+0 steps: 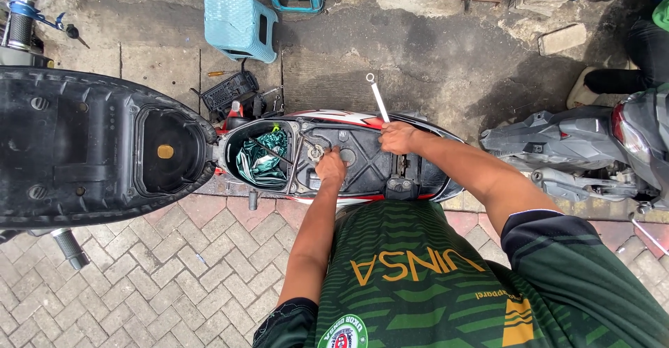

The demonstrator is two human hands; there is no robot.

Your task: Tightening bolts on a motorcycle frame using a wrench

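Wrench (377, 97) sticks up from the right hand (398, 137), fingers clamped on its lower end, above the scooter's open under-seat compartment (362, 163). Left hand (330, 167) presses fingertips together near a fitting there. Slipping could drop the wrench into the compartment or skin knuckles.

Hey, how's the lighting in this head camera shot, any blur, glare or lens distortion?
Head view: soft, even daylight with only faint shadows; sharp on the left hand, the right hand and the wrench it holds; no motion blur. Wide-angle lens bends the raised seat and paving outward at the edges. No strong glare; the open scooter compartment is dim.
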